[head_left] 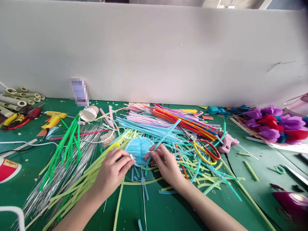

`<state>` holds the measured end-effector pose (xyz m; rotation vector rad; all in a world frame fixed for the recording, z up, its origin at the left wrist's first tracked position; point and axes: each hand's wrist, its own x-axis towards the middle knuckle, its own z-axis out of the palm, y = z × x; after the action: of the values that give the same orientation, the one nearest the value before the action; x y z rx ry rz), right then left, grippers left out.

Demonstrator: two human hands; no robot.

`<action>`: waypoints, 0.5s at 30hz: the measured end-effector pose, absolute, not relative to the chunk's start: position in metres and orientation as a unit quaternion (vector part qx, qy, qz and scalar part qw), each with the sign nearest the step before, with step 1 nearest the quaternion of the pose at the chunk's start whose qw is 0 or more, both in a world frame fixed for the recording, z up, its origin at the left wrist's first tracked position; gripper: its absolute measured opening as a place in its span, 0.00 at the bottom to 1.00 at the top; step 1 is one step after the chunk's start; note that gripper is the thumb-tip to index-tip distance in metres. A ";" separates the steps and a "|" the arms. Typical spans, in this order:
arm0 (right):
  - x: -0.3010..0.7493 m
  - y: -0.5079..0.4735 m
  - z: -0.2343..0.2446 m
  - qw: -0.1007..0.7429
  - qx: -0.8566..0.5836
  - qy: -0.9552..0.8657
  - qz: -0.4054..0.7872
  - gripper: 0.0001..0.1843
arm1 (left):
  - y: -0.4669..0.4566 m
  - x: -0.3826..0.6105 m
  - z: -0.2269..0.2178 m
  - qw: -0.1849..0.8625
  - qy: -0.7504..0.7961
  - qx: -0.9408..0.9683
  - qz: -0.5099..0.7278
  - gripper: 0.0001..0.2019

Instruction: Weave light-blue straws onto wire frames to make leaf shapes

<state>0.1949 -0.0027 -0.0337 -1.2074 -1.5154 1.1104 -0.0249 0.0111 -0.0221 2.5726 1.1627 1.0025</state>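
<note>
A rounded light blue leaf shape, built from rows of pipe cleaner with a seam down its middle, lies between my hands. My left hand is closed at its lower left edge, and a short pale blue pipe cleaner end pokes out from the fingertips. A longer blue pipe cleaner slants up to the right from my right hand, pinched between thumb and fingers beside the leaf's lower right edge. Below them, a wire stem with a small blue knot runs toward me.
Yellow-and-red scissors lie right, on loose pipe cleaner scraps. Behind are bundled colored pipe cleaners. Left are thin metal wires, green strips and a yellow glue gun. A pink glue gun and purple-red flowers stand right.
</note>
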 end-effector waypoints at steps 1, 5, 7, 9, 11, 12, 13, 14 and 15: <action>0.195 -0.002 -0.034 0.440 -0.484 -0.608 0.450 0.11 | 0.011 -0.026 -0.021 0.069 0.381 0.866 0.318 0.06; 0.195 -0.002 -0.032 0.429 -0.483 -0.624 0.439 0.10 | 0.009 -0.025 -0.020 0.050 0.351 0.899 0.256 0.09; 0.195 -0.002 -0.032 0.427 -0.484 -0.624 0.440 0.10 | 0.008 -0.025 -0.020 0.044 0.339 0.910 0.236 0.10; 0.196 -0.001 -0.032 0.426 -0.481 -0.625 0.443 0.10 | 0.008 -0.025 -0.020 0.043 0.336 0.911 0.236 0.09; 0.197 0.000 -0.033 0.414 -0.481 -0.638 0.436 0.10 | 0.008 -0.025 -0.021 0.046 0.337 0.906 0.253 0.07; 0.198 0.001 -0.033 0.405 -0.483 -0.651 0.424 0.10 | 0.009 -0.025 -0.021 0.047 0.337 0.903 0.263 0.06; 0.199 0.001 -0.033 0.397 -0.483 -0.666 0.407 0.10 | 0.009 -0.024 -0.021 0.048 0.339 0.899 0.271 0.05; 0.199 0.002 -0.033 0.389 -0.480 -0.684 0.387 0.10 | 0.009 -0.024 -0.021 0.047 0.342 0.897 0.277 0.05; 0.200 0.002 -0.033 0.383 -0.475 -0.703 0.365 0.10 | 0.009 -0.024 -0.022 0.047 0.346 0.894 0.281 0.04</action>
<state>0.2001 0.0020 -0.0332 -1.2116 -1.7916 0.9310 -0.0242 0.0092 -0.0215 2.7279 1.0571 0.8565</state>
